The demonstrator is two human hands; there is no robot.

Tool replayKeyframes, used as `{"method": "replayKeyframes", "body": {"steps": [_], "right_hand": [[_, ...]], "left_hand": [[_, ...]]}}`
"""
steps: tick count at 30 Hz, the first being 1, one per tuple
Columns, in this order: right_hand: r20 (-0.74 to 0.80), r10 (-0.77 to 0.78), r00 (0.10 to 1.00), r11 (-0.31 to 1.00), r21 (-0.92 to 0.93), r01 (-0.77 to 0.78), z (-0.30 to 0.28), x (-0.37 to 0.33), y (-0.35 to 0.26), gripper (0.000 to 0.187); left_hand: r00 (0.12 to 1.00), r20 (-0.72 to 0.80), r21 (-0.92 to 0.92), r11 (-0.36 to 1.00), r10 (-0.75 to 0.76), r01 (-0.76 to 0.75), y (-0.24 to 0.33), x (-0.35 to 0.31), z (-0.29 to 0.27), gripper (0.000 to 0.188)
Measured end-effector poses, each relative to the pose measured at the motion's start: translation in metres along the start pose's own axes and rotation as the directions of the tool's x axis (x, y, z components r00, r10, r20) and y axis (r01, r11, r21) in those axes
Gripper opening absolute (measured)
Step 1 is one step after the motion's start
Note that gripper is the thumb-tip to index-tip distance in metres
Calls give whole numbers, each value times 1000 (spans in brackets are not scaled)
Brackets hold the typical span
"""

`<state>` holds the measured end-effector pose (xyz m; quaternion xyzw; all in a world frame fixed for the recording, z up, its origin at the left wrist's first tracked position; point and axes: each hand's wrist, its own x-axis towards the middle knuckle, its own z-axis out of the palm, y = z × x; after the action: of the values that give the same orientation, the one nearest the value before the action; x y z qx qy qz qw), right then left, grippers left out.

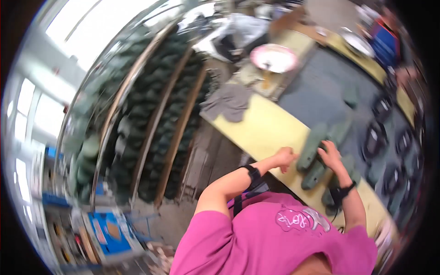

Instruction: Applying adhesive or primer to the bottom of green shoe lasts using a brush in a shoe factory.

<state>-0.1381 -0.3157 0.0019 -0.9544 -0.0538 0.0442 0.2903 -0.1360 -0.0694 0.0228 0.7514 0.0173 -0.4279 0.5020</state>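
Observation:
My left hand (pixel 285 158) hangs over the yellow table edge with its fingers curled in; it is blurred, and whatever may be in it is hidden. Just right of it lies a long dark green shoe last (pixel 311 146) with a small hole near its end. My right hand (pixel 331 156) reaches over the group of lasts, fingers apart and bent; it looks close to the long last, though contact is unclear. A second green last (pixel 314 176) lies nearer me, and another (pixel 331 195) is partly behind my right wrist.
Black shoe-shaped pieces (pixel 375 137) cover the dark grey work surface (pixel 316 82) at right. A grey cloth (pixel 229 101) and a pink-rimmed bowl (pixel 274 58) are farther off. A tall rack (pixel 151 119) packed with green pieces stands left. Another person (pixel 385 43) is at the far right.

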Motion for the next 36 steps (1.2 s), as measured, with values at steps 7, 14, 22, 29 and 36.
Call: {"method": "replayKeyframes", "body": {"steps": [7,14,22,29,36], "right_hand": [[-57,-332,941,900,281,334,-58,35,-137,30],[117,-730,673,614,543,572,-33,37,-316,28],[5,-996,-89,-77,442,893,11,32,-590,32],[469,-861,-195,-72,269,961,81,-17,-755,55],[326,-944,-56,50,308,950,115,-19,-771,39]], "left_hand": [[931,-269,-51,961,248,-271,-15,-127,-63,39],[494,-767,191,880,410,-435,-58,-268,-107,29],[-98,-734,632,728,672,264,-35,-524,-164,28],[526,-826,564,321,203,761,-64,-617,-254,59],[595,-737,676,358,322,644,-93,-612,-288,52]]}}
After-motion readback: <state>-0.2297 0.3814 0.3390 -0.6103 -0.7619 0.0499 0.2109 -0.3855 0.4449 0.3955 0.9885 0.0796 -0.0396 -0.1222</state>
